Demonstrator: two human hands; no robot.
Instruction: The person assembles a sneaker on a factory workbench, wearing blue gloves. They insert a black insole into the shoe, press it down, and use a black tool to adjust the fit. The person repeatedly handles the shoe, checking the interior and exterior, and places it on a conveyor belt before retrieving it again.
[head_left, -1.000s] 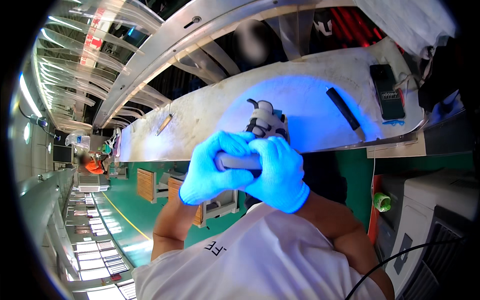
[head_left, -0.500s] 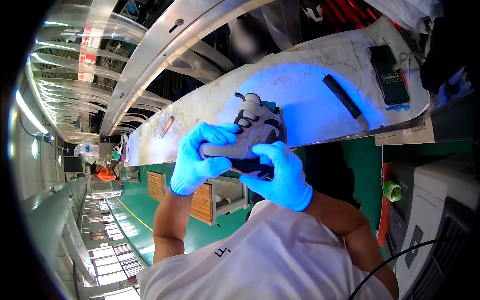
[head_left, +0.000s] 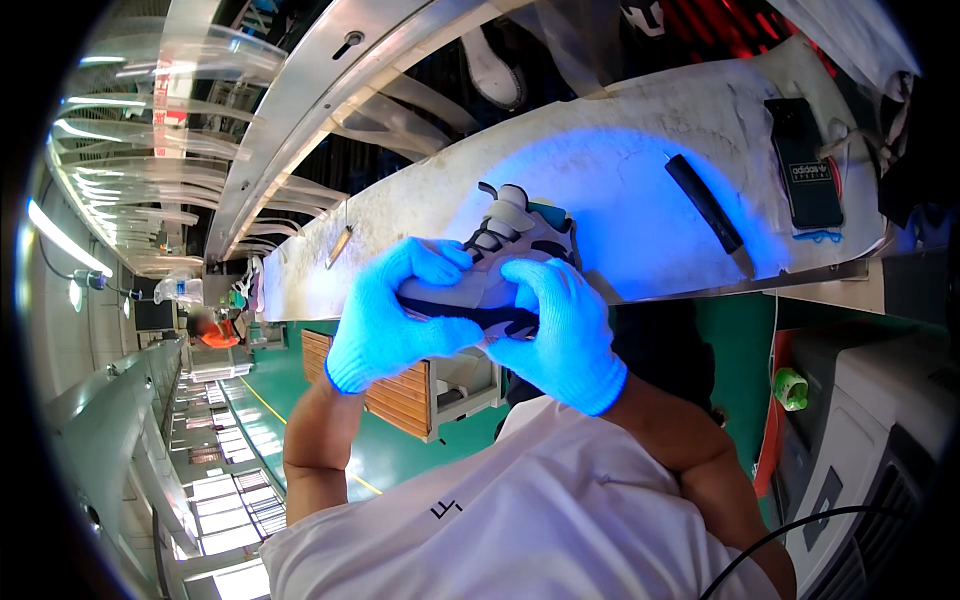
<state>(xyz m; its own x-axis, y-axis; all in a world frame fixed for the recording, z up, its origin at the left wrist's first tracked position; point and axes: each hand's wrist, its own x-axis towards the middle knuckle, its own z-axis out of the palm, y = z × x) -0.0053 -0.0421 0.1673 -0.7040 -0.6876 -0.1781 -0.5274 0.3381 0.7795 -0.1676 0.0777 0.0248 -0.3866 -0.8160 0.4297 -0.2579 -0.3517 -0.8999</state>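
Note:
A light grey and dark sneaker [head_left: 478,285] is held between my gloved hands at the near edge of the bench, under blue light. Around its toe end wraps my left hand [head_left: 398,310], with the thumb along the sole and the fingers over the top. My right hand [head_left: 565,330] grips the near side, fingers on the upper and thumb at the sole edge. The laces [head_left: 490,235] and tongue point away from me, and the heel end lies to the right. Part of the toe is hidden by my left glove.
On the worn white bench [head_left: 400,190] lie a dark pen-like tool [head_left: 708,212] and a phone [head_left: 805,165] at the right, and a small thin tool [head_left: 340,246] at the left. Another shoe [head_left: 490,70] sits inside the machine beyond. Wooden-slatted carts [head_left: 400,405] stand below left.
The sneaker has tipped so more of its sole edge faces me. My left thumb has slid right along the sole, closer to my right thumb. Another shoe beyond the bench now shows clearly.

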